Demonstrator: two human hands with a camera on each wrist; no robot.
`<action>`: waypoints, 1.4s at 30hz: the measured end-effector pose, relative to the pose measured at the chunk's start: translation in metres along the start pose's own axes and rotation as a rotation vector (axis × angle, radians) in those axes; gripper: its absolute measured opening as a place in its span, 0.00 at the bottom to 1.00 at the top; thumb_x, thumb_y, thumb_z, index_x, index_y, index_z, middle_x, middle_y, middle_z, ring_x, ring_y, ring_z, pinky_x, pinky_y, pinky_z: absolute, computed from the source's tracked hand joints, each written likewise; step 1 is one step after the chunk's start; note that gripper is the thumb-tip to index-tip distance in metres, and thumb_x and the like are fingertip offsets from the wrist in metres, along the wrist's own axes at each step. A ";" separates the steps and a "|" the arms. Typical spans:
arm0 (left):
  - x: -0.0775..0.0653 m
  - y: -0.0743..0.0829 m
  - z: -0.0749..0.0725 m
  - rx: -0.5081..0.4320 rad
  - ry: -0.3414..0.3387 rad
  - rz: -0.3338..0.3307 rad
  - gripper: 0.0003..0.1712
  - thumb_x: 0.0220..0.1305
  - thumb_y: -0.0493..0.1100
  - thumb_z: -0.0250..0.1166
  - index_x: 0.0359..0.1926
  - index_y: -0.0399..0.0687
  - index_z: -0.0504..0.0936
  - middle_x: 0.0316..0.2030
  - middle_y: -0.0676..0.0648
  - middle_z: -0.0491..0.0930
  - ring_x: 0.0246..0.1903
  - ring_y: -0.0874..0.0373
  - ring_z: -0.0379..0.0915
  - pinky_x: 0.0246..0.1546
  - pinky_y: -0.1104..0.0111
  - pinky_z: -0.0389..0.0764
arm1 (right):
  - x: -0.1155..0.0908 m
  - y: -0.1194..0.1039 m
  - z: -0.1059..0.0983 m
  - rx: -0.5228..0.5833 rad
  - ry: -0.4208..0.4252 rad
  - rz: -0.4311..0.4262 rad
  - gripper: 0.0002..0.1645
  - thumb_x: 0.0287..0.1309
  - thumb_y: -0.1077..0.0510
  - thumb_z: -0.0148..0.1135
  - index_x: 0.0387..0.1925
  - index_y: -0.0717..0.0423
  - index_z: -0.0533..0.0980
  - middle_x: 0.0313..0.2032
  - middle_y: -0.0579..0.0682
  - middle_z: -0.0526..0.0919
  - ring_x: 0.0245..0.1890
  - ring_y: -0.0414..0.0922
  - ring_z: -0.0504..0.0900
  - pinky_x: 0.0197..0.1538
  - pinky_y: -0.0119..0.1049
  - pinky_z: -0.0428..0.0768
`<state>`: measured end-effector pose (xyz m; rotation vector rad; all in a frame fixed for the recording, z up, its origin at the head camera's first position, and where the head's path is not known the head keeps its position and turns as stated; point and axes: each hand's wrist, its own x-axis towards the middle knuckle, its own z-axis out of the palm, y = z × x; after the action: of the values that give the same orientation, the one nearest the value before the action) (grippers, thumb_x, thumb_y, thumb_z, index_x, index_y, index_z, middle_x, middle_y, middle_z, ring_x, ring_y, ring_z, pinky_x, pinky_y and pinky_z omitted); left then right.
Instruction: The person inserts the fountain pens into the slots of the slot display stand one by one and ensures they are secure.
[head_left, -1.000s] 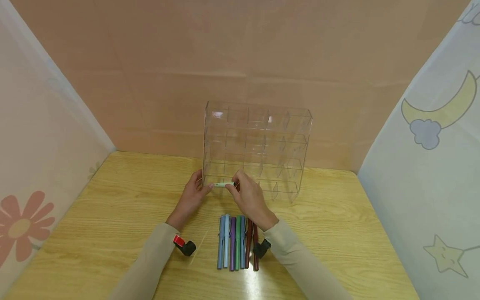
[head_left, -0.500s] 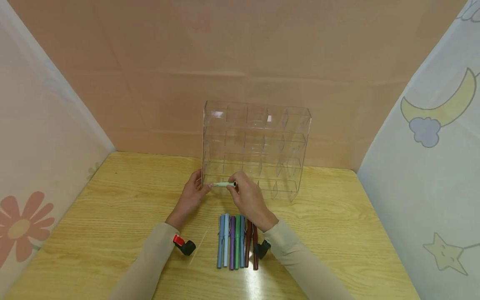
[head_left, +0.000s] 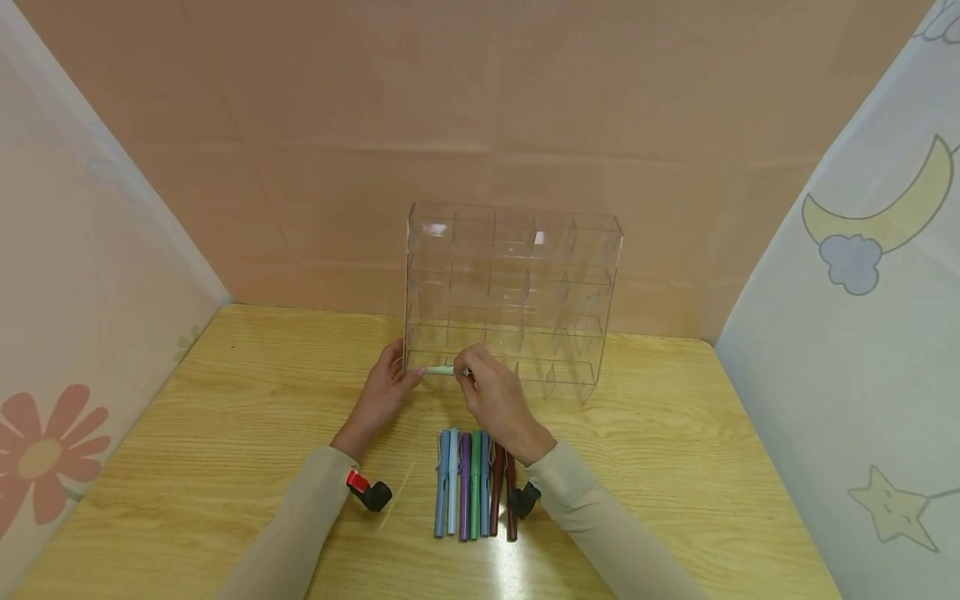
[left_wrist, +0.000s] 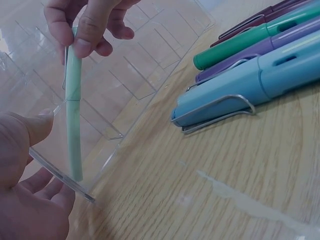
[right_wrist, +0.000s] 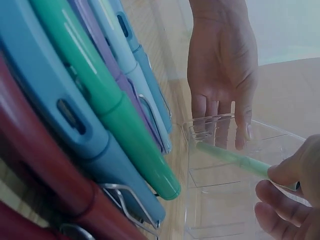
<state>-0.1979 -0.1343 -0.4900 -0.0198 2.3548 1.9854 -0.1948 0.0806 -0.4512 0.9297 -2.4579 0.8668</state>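
At the centre of the head view, the right hand (head_left: 495, 398) has its thumb and fingers clamped on the capped end of a slim mint-green pen with a metal clip (head_left: 438, 370). The pen lies nearly level at the lower left of a clear acrylic rack with rows of compartments (head_left: 513, 242); whether it is inside the bottom-left compartment or just before it, I cannot tell. The left hand (head_left: 381, 396) grips the rack's lower left side, thumb on the inner side, fingers outside. At bottom centre, a row of seven blue, light-blue, purple, green and dark-red pens (head_left: 475, 487) lies on the light wood-grain table (head_left: 645, 467). A plain peach-coloured backdrop (head_left: 480, 92) fills the top of the frame.
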 end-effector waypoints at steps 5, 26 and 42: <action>-0.001 0.000 0.000 0.001 0.001 0.005 0.41 0.81 0.43 0.61 0.84 0.42 0.51 0.83 0.35 0.53 0.84 0.35 0.50 0.83 0.44 0.59 | 0.000 0.001 0.001 -0.013 -0.003 -0.025 0.09 0.69 0.72 0.65 0.38 0.56 0.79 0.46 0.49 0.86 0.42 0.44 0.89 0.39 0.33 0.88; 0.000 0.000 0.000 0.018 0.006 0.011 0.42 0.80 0.43 0.62 0.84 0.41 0.51 0.83 0.34 0.53 0.84 0.35 0.51 0.83 0.44 0.59 | 0.001 0.005 -0.011 0.044 -0.033 0.118 0.16 0.72 0.54 0.69 0.50 0.60 0.76 0.41 0.54 0.82 0.29 0.42 0.83 0.23 0.24 0.74; 0.000 -0.001 0.000 0.012 0.001 0.006 0.42 0.81 0.44 0.61 0.84 0.42 0.50 0.84 0.35 0.53 0.84 0.35 0.51 0.83 0.44 0.60 | 0.000 0.003 -0.010 0.011 -0.023 0.108 0.10 0.73 0.58 0.67 0.49 0.56 0.76 0.45 0.51 0.85 0.27 0.38 0.80 0.24 0.23 0.73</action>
<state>-0.1981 -0.1346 -0.4907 -0.0134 2.3699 1.9741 -0.1952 0.0893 -0.4450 0.8219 -2.5454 0.9105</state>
